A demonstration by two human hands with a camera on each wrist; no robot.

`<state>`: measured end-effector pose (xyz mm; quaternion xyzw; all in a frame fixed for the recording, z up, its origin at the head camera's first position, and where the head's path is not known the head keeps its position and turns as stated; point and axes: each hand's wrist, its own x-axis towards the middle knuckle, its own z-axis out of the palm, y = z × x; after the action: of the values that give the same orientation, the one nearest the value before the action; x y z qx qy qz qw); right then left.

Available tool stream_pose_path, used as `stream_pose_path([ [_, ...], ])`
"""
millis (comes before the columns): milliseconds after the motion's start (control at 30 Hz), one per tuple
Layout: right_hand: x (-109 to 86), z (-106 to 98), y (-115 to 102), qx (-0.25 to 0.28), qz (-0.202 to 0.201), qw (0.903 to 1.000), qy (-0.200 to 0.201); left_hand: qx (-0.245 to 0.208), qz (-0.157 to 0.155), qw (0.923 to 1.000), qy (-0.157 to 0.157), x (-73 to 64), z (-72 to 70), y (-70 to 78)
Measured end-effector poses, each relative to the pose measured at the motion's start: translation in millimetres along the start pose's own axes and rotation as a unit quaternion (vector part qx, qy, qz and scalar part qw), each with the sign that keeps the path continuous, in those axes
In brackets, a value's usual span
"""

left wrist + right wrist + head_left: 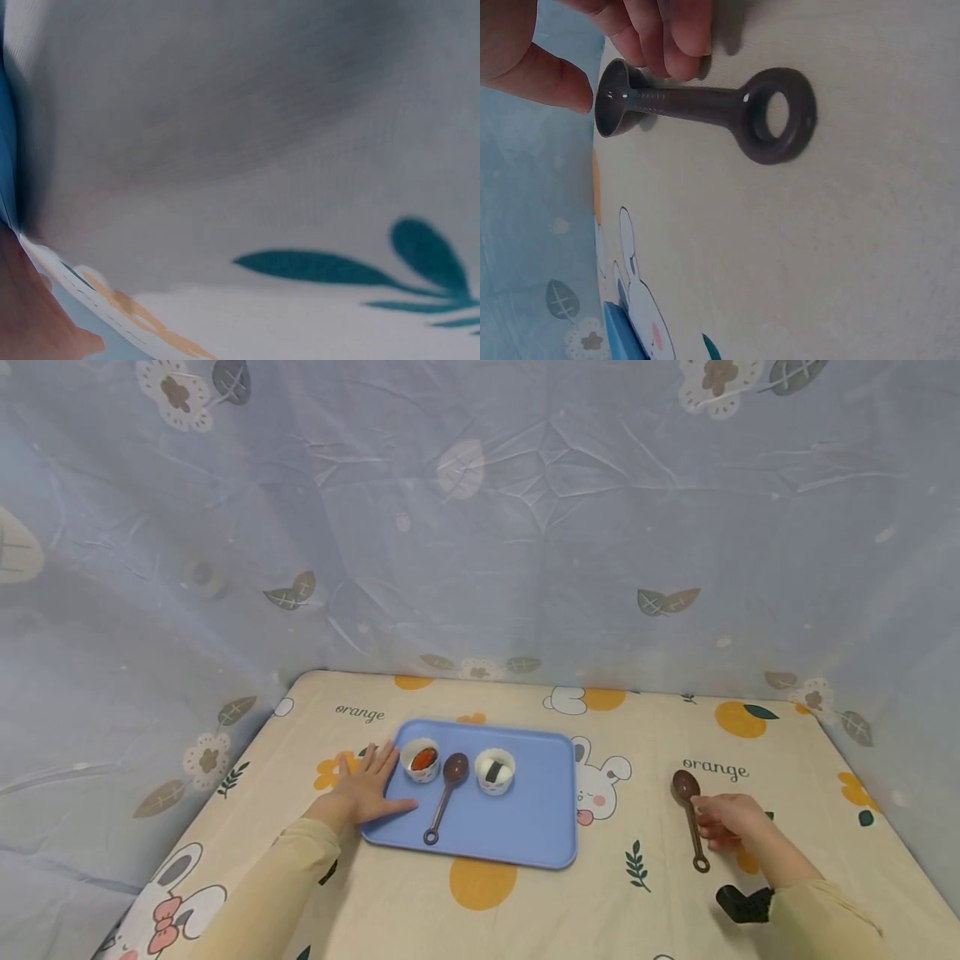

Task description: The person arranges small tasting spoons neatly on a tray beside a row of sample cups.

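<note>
With fingers spread, my left hand (366, 789) rests on the left edge of a blue tray (536, 810); the left wrist view catches only a sliver of that hand (37, 315). On the tray lies a brown spoon (442, 810) between two small white cups. The left cup (412, 770) contains an orange-topped toy sushi (424, 759), the right cup (492, 787) a white piece with a dark band (495, 771). My right hand (731, 818) is at a second brown spoon (692, 827) on the cloth. In the right wrist view, its thumb and fingers stand apart around the spoon's neck (649, 100).
A cream patterned cloth (600, 910) covers the table. Pale blue hanging fabric (525, 568) encloses its back and sides. A black wrist-worn device (742, 904) sits by the right sleeve. The second spoon lies well to the right of the tray.
</note>
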<state>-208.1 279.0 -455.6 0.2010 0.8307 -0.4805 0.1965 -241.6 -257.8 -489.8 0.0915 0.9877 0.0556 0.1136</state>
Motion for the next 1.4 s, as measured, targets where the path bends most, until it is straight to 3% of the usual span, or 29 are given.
stream_pose_path([
  [333, 2.5, 7, 4, -0.021, -0.019, 0.9995, 0.01, -0.004, -0.003, 0.9999, -0.012, -4.6, -7.8, 4.6],
  [567, 1.9, 12, 0, -0.02, -0.009, 0.9995, 0.021, -0.001, 0.001, 1.0, -0.008, -4.6, -6.9, 4.7],
  [967, 2.7, 13, -5, 0.026, 0.003, 0.9996, -0.013, -0.005, 0.001, 1.0, 0.002, -3.5, -2.6, 2.7],
  [1400, 1.2, 19, -10, 0.012, -0.018, 0.9997, -0.009, -0.004, 0.004, 1.0, 0.004, -0.4, -0.2, 0.4],
])
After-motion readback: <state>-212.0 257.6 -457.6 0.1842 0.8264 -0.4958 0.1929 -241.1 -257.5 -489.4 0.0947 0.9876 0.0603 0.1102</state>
